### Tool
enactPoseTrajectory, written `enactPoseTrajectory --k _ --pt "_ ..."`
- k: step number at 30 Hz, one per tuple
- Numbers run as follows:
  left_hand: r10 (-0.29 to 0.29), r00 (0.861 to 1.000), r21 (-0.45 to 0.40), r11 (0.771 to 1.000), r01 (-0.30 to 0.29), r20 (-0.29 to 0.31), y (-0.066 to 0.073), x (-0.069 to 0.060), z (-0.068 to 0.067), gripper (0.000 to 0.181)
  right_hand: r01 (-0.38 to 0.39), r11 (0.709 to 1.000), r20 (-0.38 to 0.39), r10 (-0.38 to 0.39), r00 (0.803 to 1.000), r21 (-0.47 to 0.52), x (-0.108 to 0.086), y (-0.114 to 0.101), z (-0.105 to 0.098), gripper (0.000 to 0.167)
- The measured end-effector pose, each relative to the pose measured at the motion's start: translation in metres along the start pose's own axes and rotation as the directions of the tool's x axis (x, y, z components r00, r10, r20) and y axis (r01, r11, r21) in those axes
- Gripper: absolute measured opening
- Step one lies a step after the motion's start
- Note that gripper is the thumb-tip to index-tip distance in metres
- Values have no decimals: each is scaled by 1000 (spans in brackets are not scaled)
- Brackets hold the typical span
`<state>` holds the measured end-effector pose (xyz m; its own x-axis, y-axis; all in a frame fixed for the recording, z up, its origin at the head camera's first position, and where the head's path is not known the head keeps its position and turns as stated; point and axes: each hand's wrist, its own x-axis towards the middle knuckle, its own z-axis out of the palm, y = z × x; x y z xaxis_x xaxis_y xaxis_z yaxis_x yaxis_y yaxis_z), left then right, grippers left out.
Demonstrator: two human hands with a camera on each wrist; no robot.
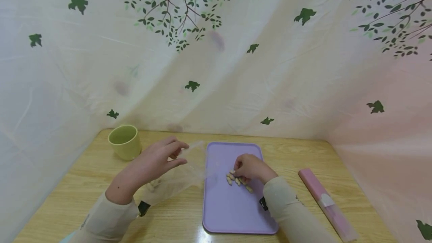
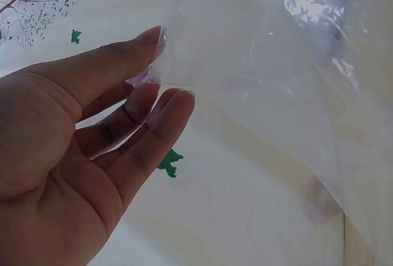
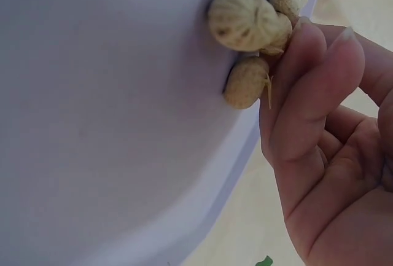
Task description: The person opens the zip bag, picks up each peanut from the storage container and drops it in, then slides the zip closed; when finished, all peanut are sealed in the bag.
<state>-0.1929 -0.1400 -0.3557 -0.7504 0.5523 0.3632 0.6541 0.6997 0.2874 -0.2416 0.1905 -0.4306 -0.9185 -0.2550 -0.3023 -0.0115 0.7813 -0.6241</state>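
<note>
My left hand (image 1: 158, 160) pinches the edge of a clear plastic bag (image 2: 245, 39) between thumb and fingers, left of the purple tray. Peanuts show faintly inside the bag's lower part in the head view. My right hand (image 1: 253, 168) reaches down over the tray (image 1: 233, 213), thumb and fingertips drawn together on a peanut (image 3: 276, 35); the fingers partly hide this grip. Several unshelled peanuts (image 1: 237, 181) lie around these fingertips on the tray. One peanut (image 3: 245, 82) sits just below the fingertips in the right wrist view.
A yellow-green cup (image 1: 125, 143) stands at the back left of the wooden table (image 1: 175, 216). To the right of the tray lies a long pink packet (image 1: 325, 201) with a pale label. A leaf-patterned cloth (image 1: 216, 96) hangs behind and beside the table.
</note>
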Motion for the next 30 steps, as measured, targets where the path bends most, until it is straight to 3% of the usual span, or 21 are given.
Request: enactPoseTrajectory --k 10,18,30 --pt "2 1000 -4 1000 -2 -11 0 -1 2 34 -8 1000 -4 8 1000 -16 -5 -3 0 17" --pt "2 1000 -18 1000 -2 -12 1 -1 2 33 8 997 -3 -8 1000 78 -14 -6 -6 10" --pt "-18 1000 -38 999 18 13 1 0 3 32 133 977 -91 -119 989 166 -31 -27 -30 21"
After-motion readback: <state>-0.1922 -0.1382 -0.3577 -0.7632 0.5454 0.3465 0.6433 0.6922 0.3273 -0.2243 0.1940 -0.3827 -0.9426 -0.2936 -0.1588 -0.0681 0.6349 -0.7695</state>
